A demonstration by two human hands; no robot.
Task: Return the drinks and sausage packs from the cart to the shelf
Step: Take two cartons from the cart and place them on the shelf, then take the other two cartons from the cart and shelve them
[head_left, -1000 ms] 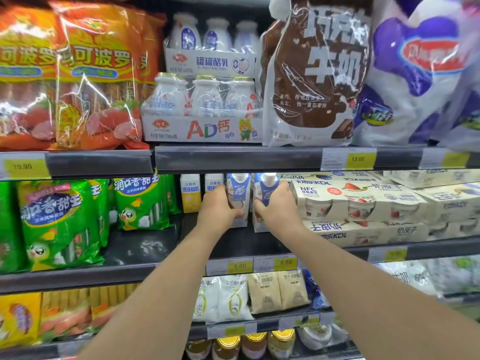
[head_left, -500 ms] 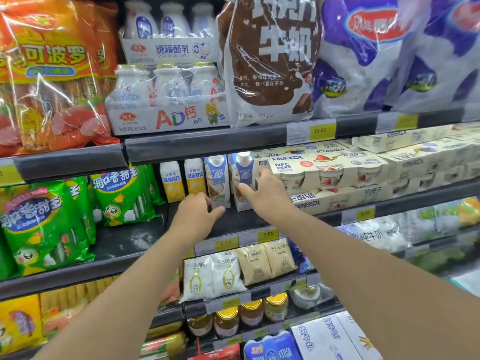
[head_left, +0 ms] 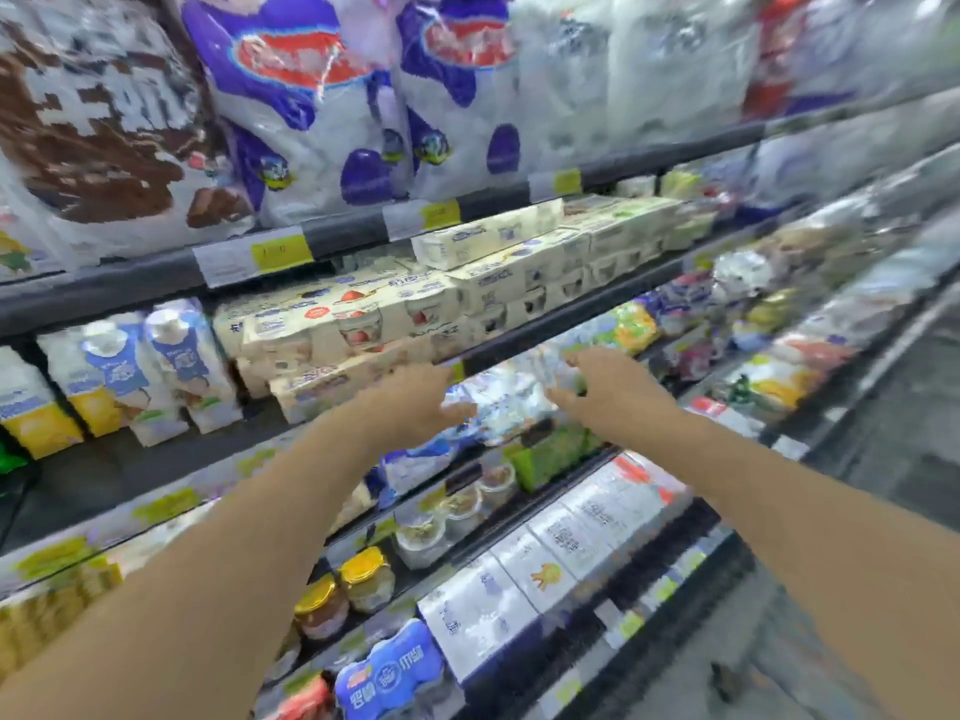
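— What stands at the left end of the middle shelf [head_left: 561,324]?

— Two blue-and-white drink cartons [head_left: 150,371] with round caps, upright and side by side, near the front edge. Left of them are yellow-bottomed cartons [head_left: 31,413]. Just right of them lie stacked cream yogurt multipacks [head_left: 353,324], running on toward the shelf's right end.

— And the hands?

— Both are out in front of the shelf's front edge, holding nothing. The left hand [head_left: 410,402] is loosely spread, fingers pointing right, below the yogurt packs. The right hand [head_left: 608,387] is a little apart from it, fingers relaxed and slightly bent, before the blurred bags on the shelf beneath.

— Anything above?

— On the top shelf, a brown-and-white chocolate milk bag [head_left: 98,132] at the left, then purple-and-white bags [head_left: 322,111].

— Lower down?

— Jars with yellow lids [head_left: 337,589], then white boxes [head_left: 545,574]. The picture is too smeared to read more.
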